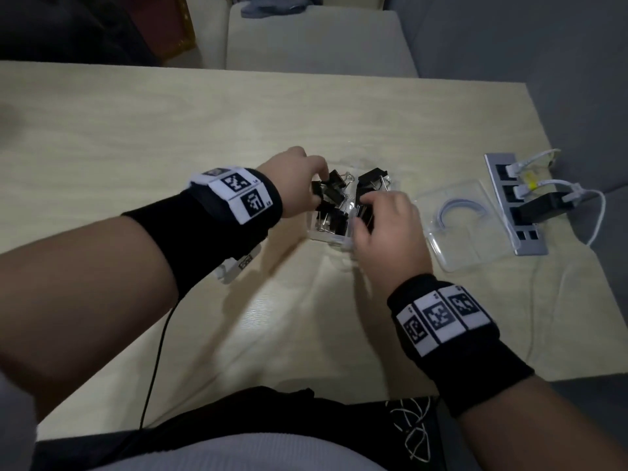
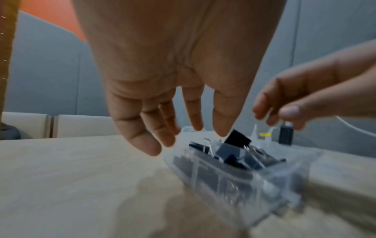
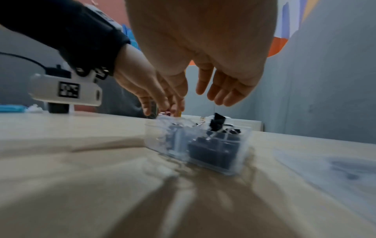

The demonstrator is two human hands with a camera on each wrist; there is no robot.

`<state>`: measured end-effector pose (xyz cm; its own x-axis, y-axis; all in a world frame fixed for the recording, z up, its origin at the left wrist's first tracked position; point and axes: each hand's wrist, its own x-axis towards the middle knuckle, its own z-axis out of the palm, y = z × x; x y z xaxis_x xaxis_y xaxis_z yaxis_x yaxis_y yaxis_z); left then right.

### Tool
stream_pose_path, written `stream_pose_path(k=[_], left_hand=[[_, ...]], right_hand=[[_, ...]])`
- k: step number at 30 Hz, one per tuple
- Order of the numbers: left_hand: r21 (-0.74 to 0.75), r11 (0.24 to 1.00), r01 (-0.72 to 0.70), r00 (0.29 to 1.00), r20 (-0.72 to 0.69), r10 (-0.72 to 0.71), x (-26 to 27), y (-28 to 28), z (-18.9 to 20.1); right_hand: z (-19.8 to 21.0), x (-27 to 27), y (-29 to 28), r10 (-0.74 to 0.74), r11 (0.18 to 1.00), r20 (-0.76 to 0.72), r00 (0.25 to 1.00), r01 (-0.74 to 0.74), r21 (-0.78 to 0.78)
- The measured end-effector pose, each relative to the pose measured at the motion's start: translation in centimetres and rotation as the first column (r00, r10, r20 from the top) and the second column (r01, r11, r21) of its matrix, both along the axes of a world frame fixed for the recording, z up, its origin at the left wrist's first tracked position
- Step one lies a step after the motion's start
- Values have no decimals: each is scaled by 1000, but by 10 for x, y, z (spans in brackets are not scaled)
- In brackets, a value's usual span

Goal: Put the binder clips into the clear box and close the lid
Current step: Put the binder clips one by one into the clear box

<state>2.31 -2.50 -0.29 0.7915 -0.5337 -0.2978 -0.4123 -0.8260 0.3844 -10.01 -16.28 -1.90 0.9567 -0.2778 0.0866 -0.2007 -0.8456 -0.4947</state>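
Observation:
The clear box (image 1: 328, 236) stands on the middle of the table, heaped with black binder clips (image 1: 334, 185). My left hand (image 1: 321, 185) hovers over the box's left side with its fingers hanging straight. In the left wrist view its fingertips (image 2: 221, 130) touch a tilted clip (image 2: 237, 139) that sticks up above the box wall (image 2: 234, 185). My right hand (image 1: 365, 205) is spread over the right side of the box. In the right wrist view its fingers (image 3: 219, 95) hang relaxed above the clips (image 3: 217, 120) and hold nothing. The clear lid (image 1: 469, 232) lies flat on the table to the right of the box.
A grey power strip (image 1: 516, 202) with white cables and a black plug lies beyond the lid near the table's right edge. A black cord (image 1: 159, 341) runs from my left wrist to the near edge. A pale chair (image 1: 316, 39) stands behind the table.

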Motion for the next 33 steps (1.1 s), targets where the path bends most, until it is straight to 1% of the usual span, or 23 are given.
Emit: stream_pose_path(k=[2,4,6,8,11,12,14,16,17,18,19,20,22,23,24,26,28,30,33], left_hand=[[72,997,27,1000,6,-28,-8,-1,-9],[124,991,43,999,-15,-41,-14,-2,-15],[146,989,34,999,-40,-29,-18,-3,-17],[170,985,39,999,-43,-32,-20,-2,-17],[229,970,77,996,-67,-63,-26,5,-17],[252,964,90,994,-79,-73,-27,8,-17],[297,949,103,992,-96,-78,-27,16,-14],[309,948,76,995,-91,-50,-24,22,-9],[299,953,47,997,-76,-25,-24,24,-7],[281,960,17,999,-49,-3,-24,25,-4],[259,966,-1,1000,-8,3,-25,24,-2],[237,971,7,999,44,-18,-27,21,-1],[189,977,96,983,138,-124,-33,12,-1],[173,972,156,968,167,-185,-38,7,-2],[167,963,213,953,182,-242,-41,0,-2],[185,940,285,932,175,-317,-44,-14,-6],[223,929,296,930,152,-334,-42,-27,-11],[244,930,274,937,148,-315,-38,-35,-14],[218,945,242,943,178,-282,-32,-40,-17]], right_hand=[[-1,3,-15,-10,996,-50,999,5,-92],[-6,7,-27,28,986,-202,979,-61,-156],[-12,8,-34,64,975,-331,942,-130,-182],[-14,6,-37,84,964,-379,922,-172,-205],[-15,0,-32,124,953,-362,924,-212,-214],[-16,-3,-30,140,956,-333,932,-215,-200],[-16,-9,-28,145,975,-225,963,-178,-134],[-14,-14,-32,60,996,-109,992,-66,-58],[-13,-16,-37,-15,999,-91,996,11,-47],[-13,-17,-44,-106,993,-110,988,100,-63],[-15,-18,-54,-205,977,-159,966,191,-97],[-18,-17,-65,-298,953,-230,927,272,-136],[-24,-19,-85,-414,909,-384,825,356,-216],[-26,-20,-92,-436,899,-443,784,359,-250],[-29,-22,-97,-440,897,-480,759,344,-278],[-33,-27,-99,-431,896,-506,747,291,-334],[-36,-31,-96,-438,888,-495,750,274,-370],[-38,-34,-90,-446,881,-477,757,275,-386],[-39,-35,-85,-437,884,-473,765,270,-381]])
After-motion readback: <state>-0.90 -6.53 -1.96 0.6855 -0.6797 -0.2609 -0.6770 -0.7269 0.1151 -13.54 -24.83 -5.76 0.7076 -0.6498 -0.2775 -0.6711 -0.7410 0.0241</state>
